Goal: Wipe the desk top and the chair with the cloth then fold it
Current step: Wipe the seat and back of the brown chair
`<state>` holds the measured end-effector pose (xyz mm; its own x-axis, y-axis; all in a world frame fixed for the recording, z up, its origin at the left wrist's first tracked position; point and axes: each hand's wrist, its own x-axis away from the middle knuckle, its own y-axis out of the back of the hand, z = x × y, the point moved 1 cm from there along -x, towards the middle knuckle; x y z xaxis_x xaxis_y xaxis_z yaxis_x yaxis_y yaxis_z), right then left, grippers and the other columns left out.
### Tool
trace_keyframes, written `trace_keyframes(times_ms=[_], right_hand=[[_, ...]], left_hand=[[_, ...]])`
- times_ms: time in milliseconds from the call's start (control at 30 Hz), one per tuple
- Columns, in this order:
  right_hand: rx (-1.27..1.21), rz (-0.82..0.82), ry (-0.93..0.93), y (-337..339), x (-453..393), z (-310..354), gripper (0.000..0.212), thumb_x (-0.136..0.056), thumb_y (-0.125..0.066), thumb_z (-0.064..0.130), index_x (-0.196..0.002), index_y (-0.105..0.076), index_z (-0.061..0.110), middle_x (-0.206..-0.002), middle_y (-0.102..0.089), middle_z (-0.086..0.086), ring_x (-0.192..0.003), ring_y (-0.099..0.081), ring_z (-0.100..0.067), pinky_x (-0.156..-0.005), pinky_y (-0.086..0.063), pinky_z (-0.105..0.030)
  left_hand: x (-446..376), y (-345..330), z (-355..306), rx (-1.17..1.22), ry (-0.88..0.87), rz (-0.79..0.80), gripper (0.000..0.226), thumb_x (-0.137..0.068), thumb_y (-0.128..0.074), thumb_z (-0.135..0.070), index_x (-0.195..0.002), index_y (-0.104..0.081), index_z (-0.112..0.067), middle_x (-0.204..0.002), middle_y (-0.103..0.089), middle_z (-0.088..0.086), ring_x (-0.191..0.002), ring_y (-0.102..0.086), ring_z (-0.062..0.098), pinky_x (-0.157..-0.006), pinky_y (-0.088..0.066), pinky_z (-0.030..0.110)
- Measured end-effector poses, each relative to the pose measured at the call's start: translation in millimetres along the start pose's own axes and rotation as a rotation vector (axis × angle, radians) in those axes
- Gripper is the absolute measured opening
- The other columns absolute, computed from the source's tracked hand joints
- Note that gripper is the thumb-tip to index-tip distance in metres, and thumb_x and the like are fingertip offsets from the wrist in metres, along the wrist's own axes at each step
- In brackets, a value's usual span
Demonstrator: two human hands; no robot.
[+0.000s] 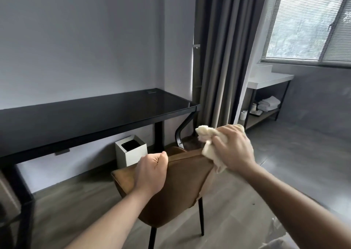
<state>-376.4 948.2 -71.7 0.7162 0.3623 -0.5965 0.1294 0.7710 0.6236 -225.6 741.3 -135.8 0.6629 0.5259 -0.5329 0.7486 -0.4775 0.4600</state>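
A brown leather chair [182,189] stands in front of me, its back towards me. My left hand [152,172] grips the top edge of the chair back at its left side. My right hand [233,148] holds a crumpled cream cloth [207,142] against the right end of that top edge. Behind the chair, a long black desk [95,119] with a glossy top runs along the grey wall.
A white square bin [131,151] sits on the floor under the desk. Grey curtains [222,54] hang right of the desk. A white shelf unit [266,96] with folded towels stands by the window. Wood floor surrounds the chair.
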Motion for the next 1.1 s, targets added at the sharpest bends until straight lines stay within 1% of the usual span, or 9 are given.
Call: trace_keyframes(times_ms=[200,367,500,600,667,767,867,1000,1100], right_hand=[[-0.255,0.011,-0.327,2.2,-41.8,-35.8,0.035,-0.08,-0.047,0.043,-0.091,-0.076,0.025,-0.091,-0.073,0.006,-0.097,-0.063,-0.024,-0.086,-0.048,-0.043],[-0.443,-0.022,-0.445,-1.0,-46.7,-39.3,0.033,-0.082,-0.053,0.048,-0.102,-0.076,0.036,-0.104,-0.075,0.007,-0.108,-0.068,-0.022,-0.095,-0.051,-0.042],[-0.519,-0.07,-0.492,-3.0,-31.5,-28.1,0.018,-0.096,-0.058,0.04,-0.109,-0.07,0.044,-0.122,-0.072,0.009,-0.117,-0.064,-0.016,-0.096,-0.045,-0.035],[-0.536,-0.156,-0.48,-6.6,-9.2,-14.0,0.041,-0.097,-0.059,0.032,-0.136,-0.063,0.043,-0.148,-0.055,0.014,-0.128,-0.053,-0.01,-0.104,-0.039,-0.032],[-0.474,-0.197,-0.431,-15.4,13.3,4.2,0.047,-0.101,-0.056,0.039,-0.148,-0.053,0.042,-0.162,-0.037,0.019,-0.138,-0.045,-0.011,-0.109,-0.037,-0.036],[-0.4,-0.244,-0.297,-40.1,55.3,42.7,0.055,-0.102,-0.05,0.059,-0.154,-0.046,0.041,-0.172,-0.02,0.018,-0.161,-0.013,-0.015,-0.123,-0.025,-0.049],[-0.351,-0.243,-0.177,-68.0,87.2,77.7,0.053,-0.105,-0.052,0.052,-0.156,-0.041,0.045,-0.174,-0.006,0.024,-0.162,0.017,-0.012,-0.123,-0.016,-0.056],[-0.364,-0.26,-0.091,-76.5,92.7,75.0,0.053,-0.106,-0.051,0.047,-0.158,-0.04,0.044,-0.175,-0.01,0.021,-0.164,0.013,-0.017,-0.124,-0.023,-0.06],[-0.367,-0.305,-0.068,-66.3,83.5,47.1,0.058,-0.104,-0.05,0.043,-0.161,-0.038,0.038,-0.174,-0.018,0.017,-0.164,-0.001,-0.015,-0.121,-0.02,-0.039]], left_hand=[[-5.4,-6.9,3.4,0.035,0.033,0.026,0.055,-0.097,-0.036,-0.044,-0.046,-0.026,-0.025,-0.04,-0.035,-0.01,-0.047,-0.045,0.01,-0.047,-0.031,0.017],[-11.8,-9.5,1.5,0.006,0.03,0.044,0.054,-0.097,-0.035,-0.044,-0.048,-0.025,-0.023,-0.041,-0.036,-0.008,-0.048,-0.044,0.011,-0.048,-0.022,0.02],[-10.0,-8.7,0.0,0.001,0.042,0.054,0.052,-0.096,-0.034,-0.044,-0.05,-0.026,-0.022,-0.041,-0.036,-0.008,-0.048,-0.043,0.01,-0.052,-0.024,0.028],[-12.8,-7.3,-2.1,-0.003,0.065,0.101,0.053,-0.099,-0.034,-0.046,-0.052,-0.027,-0.021,-0.044,-0.037,-0.008,-0.048,-0.039,0.011,-0.055,-0.028,0.031],[-15.2,-5.2,-1.8,-0.007,0.085,0.145,0.055,-0.103,-0.034,-0.046,-0.054,-0.028,-0.022,-0.046,-0.04,-0.009,-0.053,-0.041,0.013,-0.059,-0.032,0.034],[-15.7,-1.4,-1.0,0.0,0.099,0.194,0.049,-0.097,-0.031,-0.051,-0.057,-0.031,-0.022,-0.051,-0.04,-0.007,-0.059,-0.044,0.02,-0.061,-0.034,0.037],[-15.9,1.2,0.5,0.049,0.12,0.237,0.048,-0.094,-0.032,-0.055,-0.065,-0.038,-0.016,-0.057,-0.045,-0.003,-0.065,-0.045,0.02,-0.065,-0.037,0.04],[-16.2,4.0,3.5,0.134,0.16,0.274,0.055,-0.094,-0.036,-0.054,-0.07,-0.047,-0.006,-0.061,-0.055,0.001,-0.065,-0.048,0.016,-0.07,-0.041,0.04],[-15.1,0.4,3.4,0.087,0.15,0.228,0.055,-0.092,-0.033,-0.054,-0.067,-0.042,-0.006,-0.065,-0.056,0.012,-0.064,-0.05,0.017,-0.068,-0.04,0.038]])
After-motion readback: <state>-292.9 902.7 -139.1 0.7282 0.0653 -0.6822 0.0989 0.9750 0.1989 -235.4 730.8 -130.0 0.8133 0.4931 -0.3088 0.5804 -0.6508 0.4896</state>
